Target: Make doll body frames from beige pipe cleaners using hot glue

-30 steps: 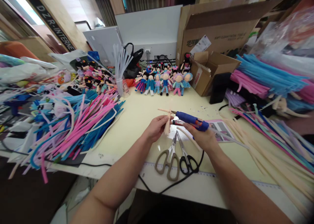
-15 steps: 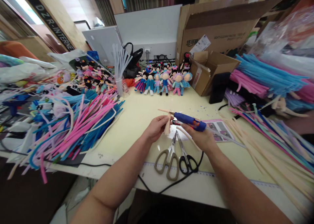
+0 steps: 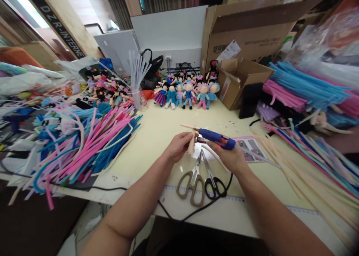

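Between the fingertips of my left hand [image 3: 180, 147] is a small doll body of beige pipe cleaners [image 3: 191, 145], with one thin piece sticking out leftward at its top. A blue hot glue gun [image 3: 215, 137] is gripped in my right hand [image 3: 230, 157], and its nozzle meets the upper part of the doll body. A clear glue stick [image 3: 259, 158] trails from the gun's back end. Just below my hands lie large scissors with grey-beige handles [image 3: 193, 185] and smaller scissors with black handles [image 3: 214, 187], tips pointing away from me.
Pink and blue pipe cleaners [image 3: 92, 144] are heaped at left. Finished dolls [image 3: 187, 91] stand at the back beside a cup of glue sticks [image 3: 137, 95] and a small cardboard box [image 3: 242, 78]. Beige pipe cleaners [image 3: 303, 173] lie at right. A black cable [image 3: 193, 213] loops along the front edge.
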`<state>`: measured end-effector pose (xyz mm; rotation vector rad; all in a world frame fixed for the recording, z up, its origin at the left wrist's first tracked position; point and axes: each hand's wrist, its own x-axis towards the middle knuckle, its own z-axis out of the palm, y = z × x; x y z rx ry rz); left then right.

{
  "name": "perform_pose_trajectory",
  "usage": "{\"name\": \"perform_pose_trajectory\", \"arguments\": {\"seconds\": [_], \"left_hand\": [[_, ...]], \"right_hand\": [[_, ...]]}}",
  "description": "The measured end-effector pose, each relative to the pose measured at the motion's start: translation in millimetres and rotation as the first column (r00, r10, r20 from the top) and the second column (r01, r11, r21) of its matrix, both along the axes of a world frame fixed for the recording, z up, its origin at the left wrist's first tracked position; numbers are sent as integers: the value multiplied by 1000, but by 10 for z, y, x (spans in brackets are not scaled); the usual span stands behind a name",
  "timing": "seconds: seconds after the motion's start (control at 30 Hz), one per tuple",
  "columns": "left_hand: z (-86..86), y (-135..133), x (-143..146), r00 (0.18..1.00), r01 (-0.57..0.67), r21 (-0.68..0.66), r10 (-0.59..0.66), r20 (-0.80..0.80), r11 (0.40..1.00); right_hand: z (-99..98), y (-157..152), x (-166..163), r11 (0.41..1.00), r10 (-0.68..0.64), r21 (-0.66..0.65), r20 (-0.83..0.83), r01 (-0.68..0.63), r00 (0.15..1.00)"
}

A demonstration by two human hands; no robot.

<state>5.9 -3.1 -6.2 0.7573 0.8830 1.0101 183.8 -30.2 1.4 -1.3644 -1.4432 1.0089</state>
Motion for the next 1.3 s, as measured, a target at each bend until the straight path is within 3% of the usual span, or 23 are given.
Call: {"name": "perform_pose_trajectory", "arguments": {"seconds": [1.3], "left_hand": [[-12,12,-13,1000,-12,3,12,3,1000]], "right_hand": [[31,-21,-21,998,-50,-29,6,51,999]]}}
